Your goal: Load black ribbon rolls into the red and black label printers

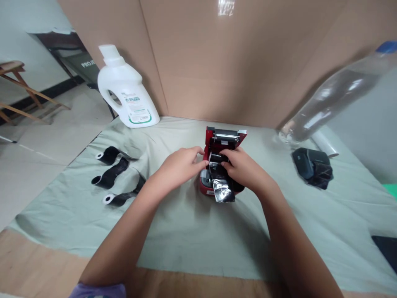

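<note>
A small red label printer (208, 188) stands on the cloth in front of me with its lid (227, 135) tipped up. A roll of glossy black film (223, 191) lies in its bay, and the loose end hangs over the front. My right hand (243, 165) has its thumb and forefinger closed on the film roll at the right side. On the left, my left hand (186, 163) grips the printer's side edge with curled thumb and forefinger. Its other fingers are partly hidden.
Several partly unrolled black rolls (110, 177) lie at left. A white detergent bottle (128, 93) leans against the cardboard (217, 66) behind. A large clear bottle (331, 99) leans at right, above a dark device (310, 163) with black film. A dark flat object (386, 248) lies at the right edge.
</note>
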`<state>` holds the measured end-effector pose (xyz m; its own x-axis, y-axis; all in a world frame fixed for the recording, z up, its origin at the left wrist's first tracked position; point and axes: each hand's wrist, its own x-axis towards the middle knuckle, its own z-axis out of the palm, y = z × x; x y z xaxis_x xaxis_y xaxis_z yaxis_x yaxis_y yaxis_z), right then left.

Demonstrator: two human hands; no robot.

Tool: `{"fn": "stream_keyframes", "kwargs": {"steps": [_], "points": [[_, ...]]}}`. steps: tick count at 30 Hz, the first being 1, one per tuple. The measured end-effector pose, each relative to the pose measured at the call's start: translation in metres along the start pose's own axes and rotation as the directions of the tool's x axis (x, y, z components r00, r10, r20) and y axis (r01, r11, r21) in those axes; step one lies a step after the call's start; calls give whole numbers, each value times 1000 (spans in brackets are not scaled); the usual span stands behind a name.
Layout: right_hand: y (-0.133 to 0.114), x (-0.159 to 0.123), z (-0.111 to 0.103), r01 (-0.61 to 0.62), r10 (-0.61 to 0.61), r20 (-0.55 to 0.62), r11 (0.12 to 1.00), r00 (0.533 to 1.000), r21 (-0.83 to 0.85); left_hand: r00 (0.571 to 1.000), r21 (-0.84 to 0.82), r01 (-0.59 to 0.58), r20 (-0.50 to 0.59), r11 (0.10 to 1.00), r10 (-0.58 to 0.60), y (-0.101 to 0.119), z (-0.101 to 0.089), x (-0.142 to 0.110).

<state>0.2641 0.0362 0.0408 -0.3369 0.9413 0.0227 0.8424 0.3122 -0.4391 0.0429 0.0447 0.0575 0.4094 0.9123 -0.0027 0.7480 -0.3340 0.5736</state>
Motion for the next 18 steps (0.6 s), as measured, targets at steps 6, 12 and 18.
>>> {"fn": "stream_keyframes", "kwargs": {"steps": [6,12,18], "points": [[0,2,2,-6,7,18,998,1000,-61,964,-5,-164,213,986,162,9,-6,-12],[-13,2,-1,-78,94,68,973,993,-215,940,105,-195,305,975,155,20,-3,-22],[-16,11,1,-142,175,89,945,981,-294,958,218,-209,241,953,155,33,8,-24]]}}
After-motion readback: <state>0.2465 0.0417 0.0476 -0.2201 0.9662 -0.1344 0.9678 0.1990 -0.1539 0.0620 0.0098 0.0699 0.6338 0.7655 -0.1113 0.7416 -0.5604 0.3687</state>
